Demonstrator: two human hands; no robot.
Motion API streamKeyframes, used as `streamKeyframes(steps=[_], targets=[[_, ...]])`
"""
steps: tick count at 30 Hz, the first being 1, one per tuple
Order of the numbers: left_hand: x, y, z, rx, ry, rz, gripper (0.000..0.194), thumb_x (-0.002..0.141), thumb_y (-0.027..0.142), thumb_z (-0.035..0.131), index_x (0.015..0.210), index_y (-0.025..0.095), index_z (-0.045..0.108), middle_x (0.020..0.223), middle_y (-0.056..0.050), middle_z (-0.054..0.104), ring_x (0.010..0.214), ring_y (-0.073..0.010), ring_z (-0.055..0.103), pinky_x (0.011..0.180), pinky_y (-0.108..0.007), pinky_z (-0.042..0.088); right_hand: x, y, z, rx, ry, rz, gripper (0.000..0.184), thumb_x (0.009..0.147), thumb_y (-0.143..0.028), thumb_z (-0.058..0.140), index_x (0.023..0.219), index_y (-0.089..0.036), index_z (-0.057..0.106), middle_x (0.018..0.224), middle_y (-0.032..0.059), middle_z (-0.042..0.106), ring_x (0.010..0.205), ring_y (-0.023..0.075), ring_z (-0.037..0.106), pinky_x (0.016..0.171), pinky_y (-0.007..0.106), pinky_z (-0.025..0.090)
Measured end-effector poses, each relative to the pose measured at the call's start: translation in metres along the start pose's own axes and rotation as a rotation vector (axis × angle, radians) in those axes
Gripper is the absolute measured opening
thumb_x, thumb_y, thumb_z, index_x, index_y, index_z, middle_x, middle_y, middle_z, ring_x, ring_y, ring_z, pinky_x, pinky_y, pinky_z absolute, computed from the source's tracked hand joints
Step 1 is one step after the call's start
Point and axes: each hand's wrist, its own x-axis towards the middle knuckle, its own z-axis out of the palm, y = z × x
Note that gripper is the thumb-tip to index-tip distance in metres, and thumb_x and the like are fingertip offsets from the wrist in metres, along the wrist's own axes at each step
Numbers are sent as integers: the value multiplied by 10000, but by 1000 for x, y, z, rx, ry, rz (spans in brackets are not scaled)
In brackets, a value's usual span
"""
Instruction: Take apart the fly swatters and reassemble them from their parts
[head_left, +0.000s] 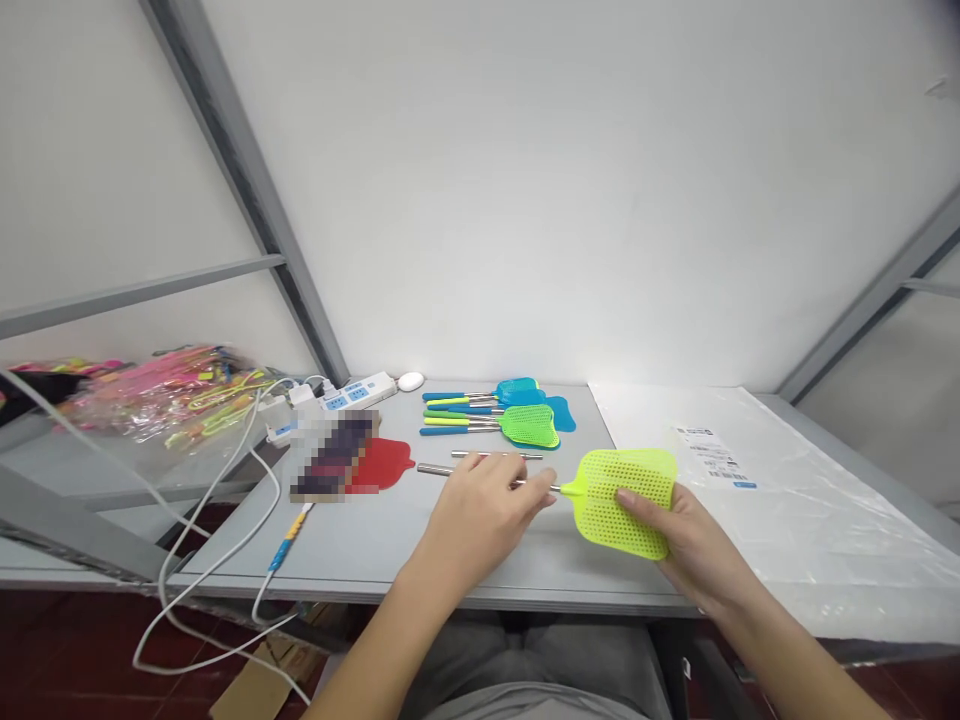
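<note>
A yellow fly swatter [622,500] is held over the desk between both hands. My right hand [686,535] grips its perforated head from the right, thumb on the front and fingers behind. My left hand [491,505] is closed around the thin metal shaft just left of the head. A metal tube [433,469] sticks out to the left of my left hand; whether it joins the swatter's shaft is hidden. Behind that hand another metal rod [534,457] lies on the desk. A red swatter head [385,464] lies to the left, partly covered by a blurred-out patch.
At the back lie several blue and green fly swatters [480,412] side by side. A power strip [356,392] with white cables [277,490] stands at the left. White plastic sheeting [795,540] covers the right side. Bagged colourful items [180,385] lie far left.
</note>
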Motion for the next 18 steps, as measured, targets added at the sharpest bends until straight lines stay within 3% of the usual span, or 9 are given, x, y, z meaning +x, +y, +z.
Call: streamKeyframes(steps=[7,10,12,15,18], targets=[[10,-4,12,-121,30,150,173,1007,209,417,913,190,561,821,0,613,792,-147,554,669,-312,295,-17,4,4,-14,34,-97,404,887,-408,630,1257,-246,639,1224,97,679,1053,286,667,910,469,547],[7,-7,13,-175,32,146,182,1000,184,422,892,192,568,803,7,626,781,-142,554,682,-310,301,-19,6,1,-210,21,-175,343,925,-383,579,1245,-280,648,1208,63,691,1044,273,679,885,455,571],[3,-5,10,-226,15,111,188,991,156,424,900,200,583,806,11,639,781,-139,560,686,-308,305,-21,7,1,-497,36,-358,308,953,-322,535,1238,-307,651,1168,32,712,1030,251,691,853,411,592],[-1,-6,3,-332,1,81,181,979,158,450,905,213,605,799,21,656,781,-133,576,677,-299,312,-27,8,-1,-961,-33,-811,393,971,-209,477,1319,-360,578,1183,-5,705,1070,228,678,934,425,558],[-8,-28,-9,-412,26,61,213,965,143,445,892,220,629,835,15,684,810,-137,604,700,-293,352,-33,3,-23,-1204,-82,-1062,526,939,-129,519,1394,-390,489,1208,-18,691,1141,232,640,1028,468,475]])
